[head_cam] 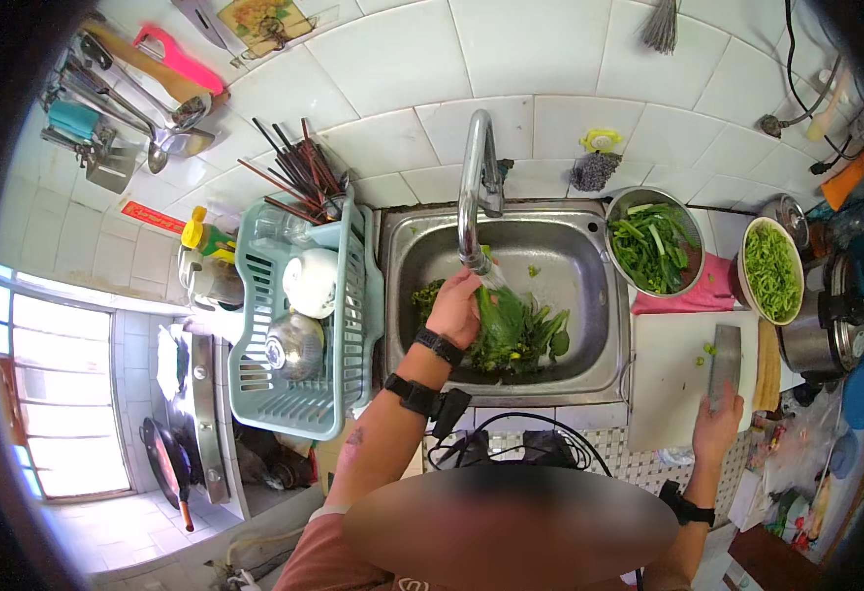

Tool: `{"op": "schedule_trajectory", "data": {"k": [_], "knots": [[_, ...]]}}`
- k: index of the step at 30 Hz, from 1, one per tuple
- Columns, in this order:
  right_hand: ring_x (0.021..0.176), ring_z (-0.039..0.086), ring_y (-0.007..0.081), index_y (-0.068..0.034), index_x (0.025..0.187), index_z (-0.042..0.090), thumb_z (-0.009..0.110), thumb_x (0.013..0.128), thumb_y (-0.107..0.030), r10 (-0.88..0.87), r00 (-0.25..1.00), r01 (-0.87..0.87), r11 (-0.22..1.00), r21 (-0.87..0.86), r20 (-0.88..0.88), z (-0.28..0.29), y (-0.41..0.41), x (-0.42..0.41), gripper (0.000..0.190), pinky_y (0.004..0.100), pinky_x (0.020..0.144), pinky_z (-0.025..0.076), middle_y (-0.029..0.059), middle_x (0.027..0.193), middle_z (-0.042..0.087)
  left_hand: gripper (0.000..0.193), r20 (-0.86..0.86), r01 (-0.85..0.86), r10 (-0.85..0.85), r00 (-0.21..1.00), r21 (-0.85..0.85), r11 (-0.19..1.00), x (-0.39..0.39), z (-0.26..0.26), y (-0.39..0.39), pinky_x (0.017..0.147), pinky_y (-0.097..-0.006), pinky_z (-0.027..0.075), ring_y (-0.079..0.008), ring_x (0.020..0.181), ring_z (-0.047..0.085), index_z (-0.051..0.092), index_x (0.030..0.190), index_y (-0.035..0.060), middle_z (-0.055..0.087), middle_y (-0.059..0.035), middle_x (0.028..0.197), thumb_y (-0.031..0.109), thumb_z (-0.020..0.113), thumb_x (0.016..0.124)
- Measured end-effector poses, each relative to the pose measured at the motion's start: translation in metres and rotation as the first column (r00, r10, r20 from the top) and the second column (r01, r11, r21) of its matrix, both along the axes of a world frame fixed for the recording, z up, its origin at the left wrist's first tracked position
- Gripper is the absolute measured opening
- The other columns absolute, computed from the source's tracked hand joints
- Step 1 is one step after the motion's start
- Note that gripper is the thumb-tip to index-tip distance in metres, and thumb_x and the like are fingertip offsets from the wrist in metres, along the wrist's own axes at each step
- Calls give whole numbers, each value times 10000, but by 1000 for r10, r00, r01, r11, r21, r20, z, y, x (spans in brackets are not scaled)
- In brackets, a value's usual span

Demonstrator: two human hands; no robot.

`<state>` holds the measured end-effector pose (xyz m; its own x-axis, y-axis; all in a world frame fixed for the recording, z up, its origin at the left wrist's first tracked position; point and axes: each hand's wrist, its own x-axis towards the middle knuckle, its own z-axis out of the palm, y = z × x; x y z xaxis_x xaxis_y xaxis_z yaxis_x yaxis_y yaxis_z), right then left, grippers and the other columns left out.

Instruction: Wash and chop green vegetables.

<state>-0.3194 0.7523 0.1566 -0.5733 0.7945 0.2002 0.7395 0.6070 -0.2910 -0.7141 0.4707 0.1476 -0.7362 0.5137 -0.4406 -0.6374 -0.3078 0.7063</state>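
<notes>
In the stainless-steel sink, my left hand grips leafy greens under the chrome tap. Water appears to run onto the leaves. More greens lie on the sink floor, with a dark clump left of my hand. To the right, my right hand holds a cleaver by its handle, its blade over the right side of the white cutting board. A few small green pieces lie left of the blade.
A metal colander of greens and a bowl of chopped greens stand behind the board. Left of the sink is a dish rack with bowls and chopsticks. A wok sits far left, a metal pot far right.
</notes>
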Motion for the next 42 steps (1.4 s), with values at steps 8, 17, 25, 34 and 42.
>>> {"op": "schedule_trajectory", "data": {"k": [8,17,25,34,42], "knots": [[1137,542,440,-42,1415,438,683,836,-131,-270,896,373,888,-268,352,-45,12,67,635,494,972,456,260,1219,542,239,-30,151,-156,987,-127,980,11,10,-6,645,-320,503,-150,741,572,619,1168,45,603,-26,882,195,539,1000],[1035,609,333,-10,1292,564,675,841,-54,17,998,-29,982,-187,-62,-30,7,20,467,415,909,496,196,1116,602,181,-230,208,-303,925,-363,908,13,18,7,596,-239,454,-70,657,517,673,1015,60,645,19,815,227,635,957],[834,660,292,-11,969,694,686,855,-126,370,759,-647,522,-556,-536,58,-100,-196,162,353,774,519,146,878,668,183,-267,51,-202,942,-483,874,22,16,15,507,-238,431,-52,642,538,669,937,47,706,-6,825,230,662,934],[691,646,207,20,1049,682,681,886,-134,363,818,-575,520,-631,-447,-2,-145,-271,224,324,692,506,150,845,709,236,-335,11,-186,924,-462,887,29,19,12,545,-252,546,-117,694,644,654,967,-13,691,-72,815,201,725,899],[742,598,162,-18,977,659,709,858,-103,89,835,-548,221,-807,-543,-20,-139,-281,155,297,714,466,87,833,653,231,-254,116,-263,931,-477,871,16,25,1,533,-249,533,-112,651,621,656,1002,-36,672,-53,812,143,729,874]]}}
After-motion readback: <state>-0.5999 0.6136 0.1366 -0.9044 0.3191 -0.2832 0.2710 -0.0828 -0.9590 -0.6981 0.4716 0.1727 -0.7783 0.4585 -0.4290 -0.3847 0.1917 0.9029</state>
